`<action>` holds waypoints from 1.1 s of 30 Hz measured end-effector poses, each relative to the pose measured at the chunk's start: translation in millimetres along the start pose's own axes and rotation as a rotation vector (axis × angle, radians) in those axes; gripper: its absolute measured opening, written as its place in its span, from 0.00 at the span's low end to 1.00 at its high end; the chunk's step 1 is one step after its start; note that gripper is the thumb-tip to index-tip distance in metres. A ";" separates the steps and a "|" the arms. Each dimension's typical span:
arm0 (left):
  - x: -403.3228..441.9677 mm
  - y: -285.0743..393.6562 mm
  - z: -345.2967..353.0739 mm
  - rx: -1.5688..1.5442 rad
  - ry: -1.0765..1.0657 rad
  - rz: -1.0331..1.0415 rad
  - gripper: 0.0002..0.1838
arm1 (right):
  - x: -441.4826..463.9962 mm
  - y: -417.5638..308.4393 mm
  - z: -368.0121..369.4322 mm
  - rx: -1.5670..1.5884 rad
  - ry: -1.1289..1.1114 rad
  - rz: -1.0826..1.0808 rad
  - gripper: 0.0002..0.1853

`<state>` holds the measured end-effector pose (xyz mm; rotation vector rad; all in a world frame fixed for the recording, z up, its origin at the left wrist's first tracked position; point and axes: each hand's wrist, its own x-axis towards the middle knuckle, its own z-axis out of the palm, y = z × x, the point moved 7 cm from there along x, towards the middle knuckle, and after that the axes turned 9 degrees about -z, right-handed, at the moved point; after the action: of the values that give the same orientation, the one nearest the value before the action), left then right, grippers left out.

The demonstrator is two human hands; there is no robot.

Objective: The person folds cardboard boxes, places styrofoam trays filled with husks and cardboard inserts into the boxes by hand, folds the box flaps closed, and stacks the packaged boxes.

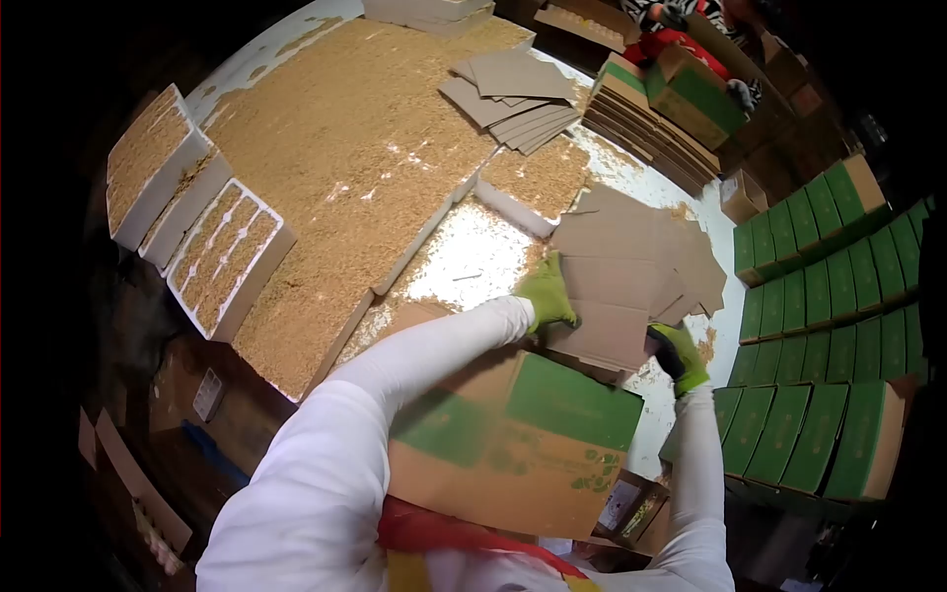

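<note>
Head view: left hand is touching the left edge of a brown cardboard sheet; its thumb is pointing nearward and standing well apart from the fingers, so the hand is looking spread. Whether it is pinching the edge, cannot tell. Right hand is reaching the sheet's near right corner, fingers curling toward it; tips are partly hiding, so cannot tell if they are pinching. Both hands are wearing green gloves, the right one showing black on the finger side.

The sheet is lying right of center, between the hands, just beyond a green-and-brown box. More cardboard is lying on its far right side. Farther off, loose sheets are resting beside a wide spread of tan crumbs. White trays are standing at left, holding crumbs too. Green boxes are sitting in rows at right. Another person is working at far right, behind stacked boxes.
</note>
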<state>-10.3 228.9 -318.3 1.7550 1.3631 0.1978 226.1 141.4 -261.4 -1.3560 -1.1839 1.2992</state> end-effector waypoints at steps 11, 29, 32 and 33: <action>-122.1 -34.5 -123.2 0.463 0.516 0.034 0.25 | 165.3 -25.3 136.0 -0.172 -0.057 0.111 0.32; -370.1 -138.5 -70.6 0.029 0.167 0.139 0.68 | -325.6 53.1 136.8 -1.308 0.288 0.242 0.44; -363.7 -123.1 -104.0 -0.008 0.139 0.289 0.57 | -325.3 5.6 135.6 -1.147 0.416 0.084 0.35; -356.4 -108.6 -120.4 -0.044 0.074 0.302 0.51 | -317.5 -15.3 134.1 -1.051 0.283 0.239 0.33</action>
<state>-295.7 -6.9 -191.1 1.9269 1.1293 0.4586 93.2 -172.2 -206.5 -2.3832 -1.6035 0.5399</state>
